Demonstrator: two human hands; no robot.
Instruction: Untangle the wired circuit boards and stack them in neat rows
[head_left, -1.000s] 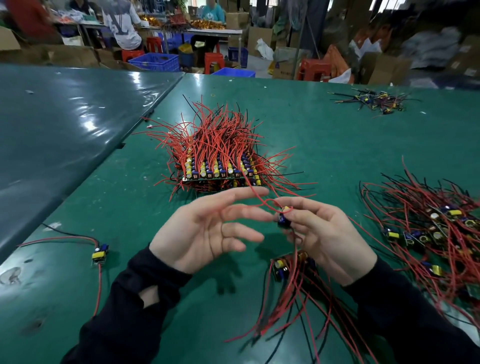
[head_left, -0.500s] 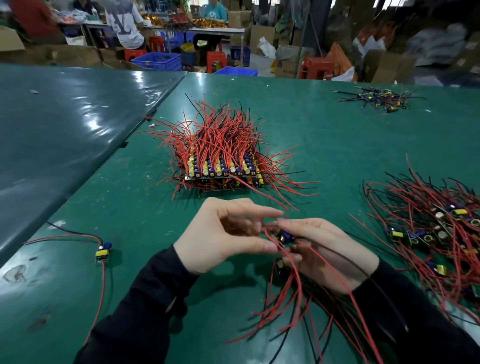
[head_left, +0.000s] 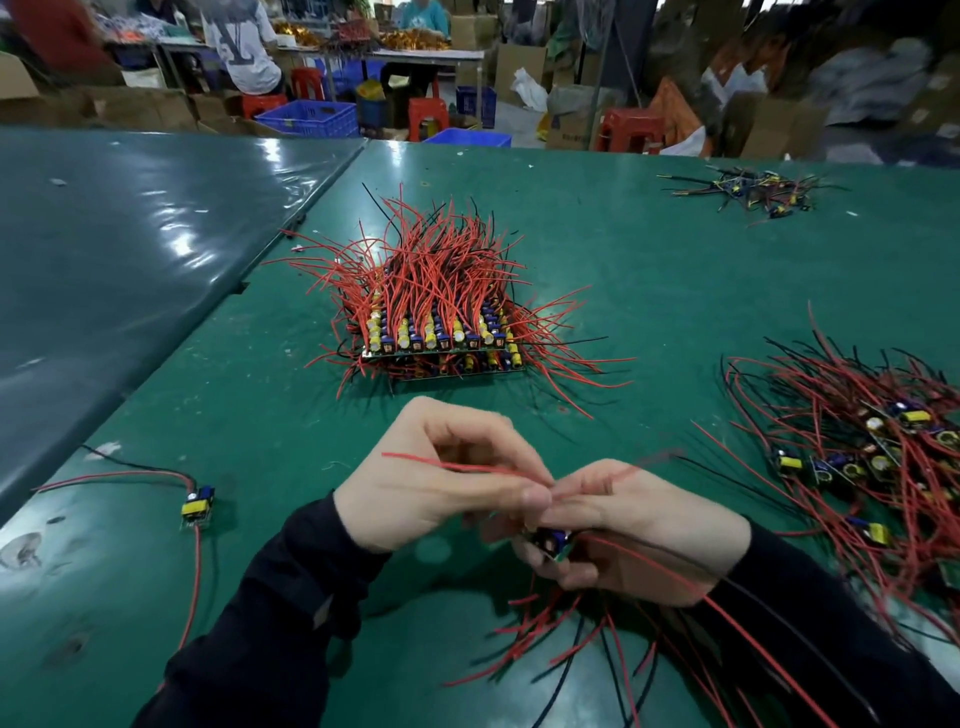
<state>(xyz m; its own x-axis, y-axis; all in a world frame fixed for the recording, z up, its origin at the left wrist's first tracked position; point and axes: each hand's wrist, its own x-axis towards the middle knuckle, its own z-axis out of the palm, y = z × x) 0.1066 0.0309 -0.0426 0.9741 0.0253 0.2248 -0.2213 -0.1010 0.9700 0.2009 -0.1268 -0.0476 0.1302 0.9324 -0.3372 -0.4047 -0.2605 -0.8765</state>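
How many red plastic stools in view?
4, all beyond the table: stool, stool, stool and stool. More may be hidden.

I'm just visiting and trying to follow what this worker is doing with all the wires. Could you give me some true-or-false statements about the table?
1. The stacked boards sit beyond the hands. True.
2. The left hand lies flat on the table. False: it pinches a red wire.
3. The right hand holds a small board. True.
4. The tangled pile lies on the left. False: it lies on the right.
5. A single board lies alone at left. True.
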